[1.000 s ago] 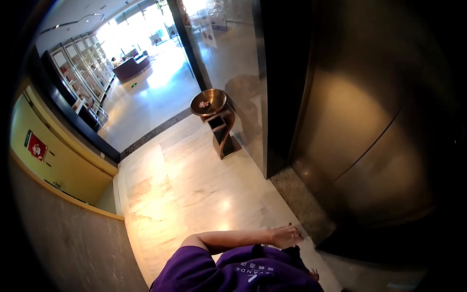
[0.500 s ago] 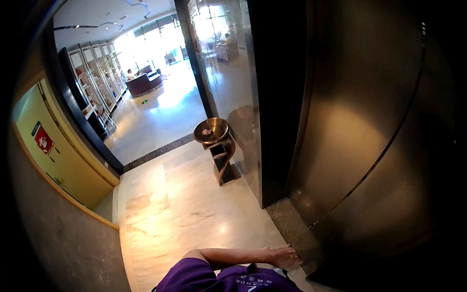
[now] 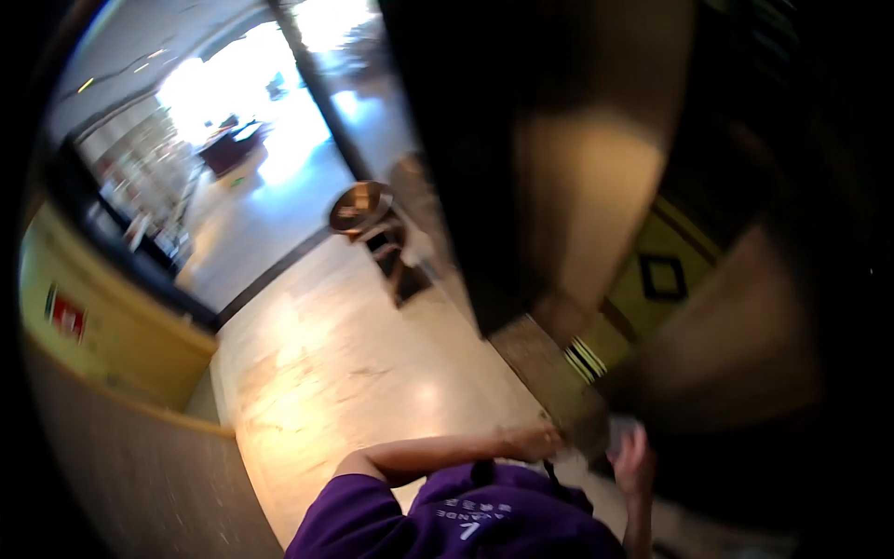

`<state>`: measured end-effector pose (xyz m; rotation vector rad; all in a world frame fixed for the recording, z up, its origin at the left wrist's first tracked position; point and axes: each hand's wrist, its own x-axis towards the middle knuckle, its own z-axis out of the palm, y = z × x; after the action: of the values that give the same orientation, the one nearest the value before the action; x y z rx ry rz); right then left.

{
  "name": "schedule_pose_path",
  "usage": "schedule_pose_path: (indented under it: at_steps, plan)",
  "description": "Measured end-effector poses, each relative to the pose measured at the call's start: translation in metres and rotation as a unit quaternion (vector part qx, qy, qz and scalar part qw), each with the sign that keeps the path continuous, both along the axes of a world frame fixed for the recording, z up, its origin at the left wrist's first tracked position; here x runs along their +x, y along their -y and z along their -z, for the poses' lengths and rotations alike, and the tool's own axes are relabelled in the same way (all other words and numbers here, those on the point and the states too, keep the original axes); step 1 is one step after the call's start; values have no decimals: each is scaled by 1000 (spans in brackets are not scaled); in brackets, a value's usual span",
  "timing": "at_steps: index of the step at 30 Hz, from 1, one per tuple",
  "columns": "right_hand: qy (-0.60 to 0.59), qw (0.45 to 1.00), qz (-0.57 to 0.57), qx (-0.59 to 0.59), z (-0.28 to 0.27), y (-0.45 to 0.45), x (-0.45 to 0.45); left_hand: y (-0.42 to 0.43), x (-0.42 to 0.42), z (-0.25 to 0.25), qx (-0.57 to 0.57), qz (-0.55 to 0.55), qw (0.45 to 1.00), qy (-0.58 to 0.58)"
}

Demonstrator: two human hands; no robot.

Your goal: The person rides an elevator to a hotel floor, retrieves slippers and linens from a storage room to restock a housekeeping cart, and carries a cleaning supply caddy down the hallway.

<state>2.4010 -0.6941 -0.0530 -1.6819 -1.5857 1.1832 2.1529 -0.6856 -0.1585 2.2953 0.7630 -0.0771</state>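
Observation:
My left forearm crosses in front of the purple shirt point(image 3: 489, 503), which has white lettering. My left hand point(image 3: 535, 440) is at its end; blur hides how its fingers are set. To the right, my right hand point(image 3: 635, 461) is raised, its fingers round a pale, flat, blurred object point(image 3: 622, 429) that I cannot identify. Beyond my hands, brownish metal door panels point(image 3: 591, 186) stand apart. A yellow-green floor point(image 3: 622, 331) with dark patterns shows through the gap.
A round metal bowl on a curved stand point(image 3: 361, 207) stands by the wall. A yellow door point(image 3: 121, 326) with a red sign point(image 3: 67, 315) is at left. Shelves point(image 3: 140, 177) and a dark sofa-like seat point(image 3: 230, 149) are in the bright hall. Pale tiles point(image 3: 345, 373) cover the floor.
The metal panels have parted, showing the patterned floor between them. My right hand has come into view with the pale object. The view has shifted and tilted, and is blurred.

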Motion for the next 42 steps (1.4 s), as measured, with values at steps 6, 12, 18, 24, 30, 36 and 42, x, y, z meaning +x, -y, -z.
schedule_pose_path:
  at_steps: [6, 12, 18, 24, 30, 36, 42]
  plan:
    - [-100, 989, 34, 104, 2, -56, -11, -25, 22, -114, 17, 4, 1000, -11]
    - [-362, 917, 166, 25, -4, -116, 0, -31, 45, -84, 38, -25, 994, 101]
    - [-422, 890, 172, -2, 8, -197, 9, -91, 54, -92, 30, -46, 993, 104]
    - [-414, 895, 161, -30, 52, -329, -4, -219, 39, -25, 61, -36, 978, 198]
    - [-458, 874, 164, -14, 34, -489, -33, -379, 30, -55, 25, -47, 994, 93]
    - [-515, 853, 78, 12, -4, -632, -95, -500, -20, -108, 39, -123, 992, 5]
    - [-602, 774, -63, -186, -8, -778, -180, -587, -49, -127, 38, -421, 904, 57]
